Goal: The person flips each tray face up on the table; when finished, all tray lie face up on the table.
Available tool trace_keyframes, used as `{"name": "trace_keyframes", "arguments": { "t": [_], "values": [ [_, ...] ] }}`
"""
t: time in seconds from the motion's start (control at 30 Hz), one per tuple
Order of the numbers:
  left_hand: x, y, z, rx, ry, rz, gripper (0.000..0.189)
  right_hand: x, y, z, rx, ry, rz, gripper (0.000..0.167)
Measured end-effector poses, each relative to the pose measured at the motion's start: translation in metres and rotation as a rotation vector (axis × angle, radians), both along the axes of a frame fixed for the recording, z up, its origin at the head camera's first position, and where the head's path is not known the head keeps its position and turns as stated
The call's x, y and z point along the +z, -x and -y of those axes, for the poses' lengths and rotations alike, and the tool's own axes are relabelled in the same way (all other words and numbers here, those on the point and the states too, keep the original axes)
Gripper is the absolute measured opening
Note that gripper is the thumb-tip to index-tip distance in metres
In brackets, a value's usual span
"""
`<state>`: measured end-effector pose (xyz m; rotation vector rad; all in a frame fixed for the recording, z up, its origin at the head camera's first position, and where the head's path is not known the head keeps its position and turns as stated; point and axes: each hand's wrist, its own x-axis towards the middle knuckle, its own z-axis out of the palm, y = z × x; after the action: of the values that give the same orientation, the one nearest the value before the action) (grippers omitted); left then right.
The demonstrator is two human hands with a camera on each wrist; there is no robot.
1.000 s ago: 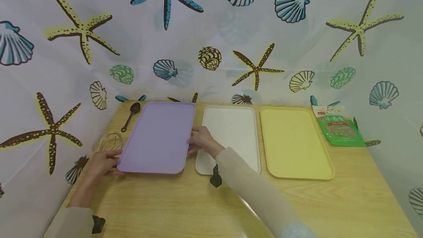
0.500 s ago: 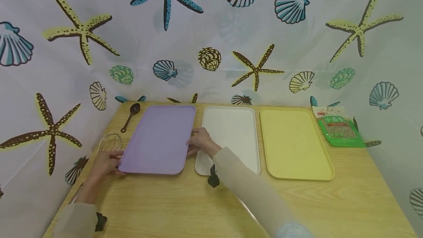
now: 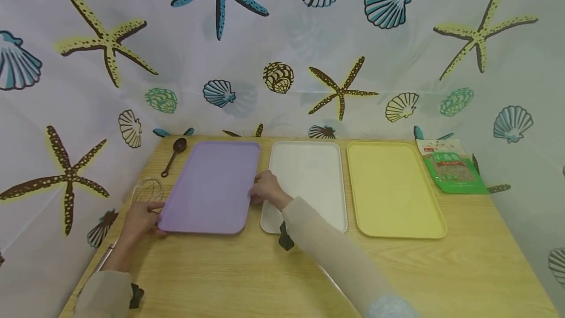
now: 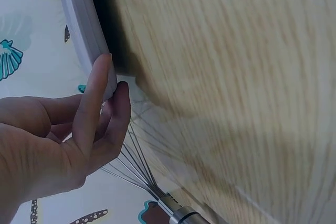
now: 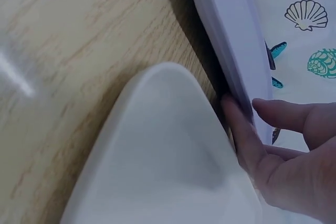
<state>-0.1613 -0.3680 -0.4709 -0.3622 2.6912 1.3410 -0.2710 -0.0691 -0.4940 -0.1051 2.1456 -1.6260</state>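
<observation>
A purple tray (image 3: 212,185) lies between both hands at the left of the table in the head view. My left hand (image 3: 140,220) pinches its near left edge. In the left wrist view the thumb lies against the outer side of the tray (image 4: 84,24) and a fingertip curls under its rim. My right hand (image 5: 294,166) grips the opposite edge, thumb at the rim and a finger beneath, close beside the white tray (image 5: 163,145). A dark shadow runs under the purple rim in both wrist views. A wire whisk (image 4: 137,166) lies behind the left hand.
A yellow tray (image 3: 395,190) stands right of the white one, with a green and white food packet (image 3: 454,171) beyond it. A dark spoon (image 3: 179,144) lies at the back left. Starfish and shell printed cloth (image 3: 282,23) closes off the back and sides.
The purple tray's far edge has come down and slightly nearer in the head view. My left hand has shifted a little right, uncovering the whisk's handle. My right hand keeps its hold.
</observation>
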Motion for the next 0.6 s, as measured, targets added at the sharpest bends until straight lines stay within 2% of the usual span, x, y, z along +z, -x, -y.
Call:
{"name": "trace_keyframes", "arguments": {
  "t": [0.1, 0.2, 0.37, 0.6],
  "values": [
    [-0.003, 0.001, 0.002, -0.027, 0.116, -0.067, 0.047, 0.003, -0.002, 0.001, 0.013, -0.027, -0.021, 0.039],
    [-0.006, 0.004, 0.004, -0.043, 0.238, -0.089, 0.048, 0.006, -0.004, 0.001, 0.012, -0.055, -0.022, 0.026],
    [-0.005, 0.006, -0.003, -0.04, 0.376, -0.037, 0.043, 0.014, -0.01, -0.001, 0.03, -0.11, -0.041, 0.017],
    [0.002, -0.01, -0.024, -0.07, 0.568, -0.068, 0.03, 0.009, -0.017, -0.003, 0.06, -0.166, -0.074, 0.016]
  ]
}}
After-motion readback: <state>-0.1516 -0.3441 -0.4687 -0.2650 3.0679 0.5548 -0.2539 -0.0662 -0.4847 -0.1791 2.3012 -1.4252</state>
